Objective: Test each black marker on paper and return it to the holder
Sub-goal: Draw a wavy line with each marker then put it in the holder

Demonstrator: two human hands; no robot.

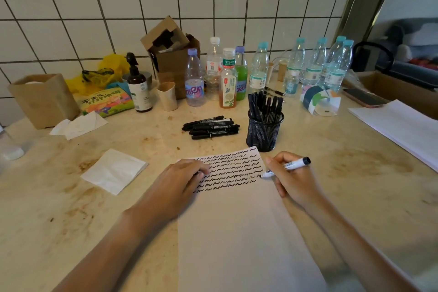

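Right hand (292, 179) pinches marker (288, 166), white barrel, black cap on rear end; tip touches paper (237, 232) at right end of a scribble row. Left hand (179, 179) lies on paper's left edge, fingers curled; whether it grips something, cannot tell. Upper paper: rows of black wavy marks. Mesh holder (264, 129), cylindrical, black, holds upright markers just beyond paper. Loose marker pile (212, 127) flat on stained, speckled counter (59, 208).

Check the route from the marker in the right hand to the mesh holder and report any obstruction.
Nothing visible blocks it. The marker in the right hand lies just in front of the mesh holder; only the paper's corner lies between, though the holder is crowded with markers.
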